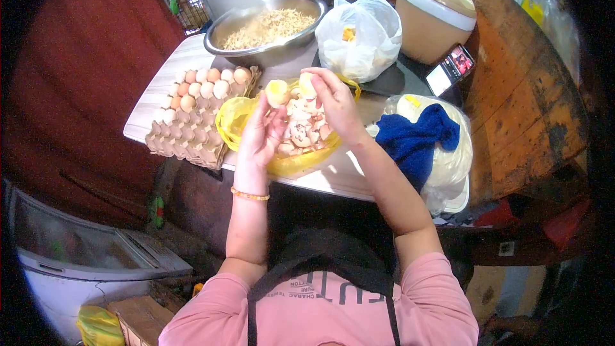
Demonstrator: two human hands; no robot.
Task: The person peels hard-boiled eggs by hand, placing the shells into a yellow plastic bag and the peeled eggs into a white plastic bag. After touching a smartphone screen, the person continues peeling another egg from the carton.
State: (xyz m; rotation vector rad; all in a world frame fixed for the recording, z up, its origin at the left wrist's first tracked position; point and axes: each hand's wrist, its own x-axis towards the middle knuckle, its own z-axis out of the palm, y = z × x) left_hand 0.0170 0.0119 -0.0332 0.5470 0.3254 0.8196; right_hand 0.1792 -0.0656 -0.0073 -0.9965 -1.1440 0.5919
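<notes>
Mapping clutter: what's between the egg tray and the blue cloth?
Head view: a yellow bag of eggshells, with both hands over it.

Phone screen too small to read; white bag contents mostly hidden; shirt text cut off by apron.

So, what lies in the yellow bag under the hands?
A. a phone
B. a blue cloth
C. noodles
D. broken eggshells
D: the yellow bag under the left hand and right hand holds a heap of broken eggshells.
</notes>
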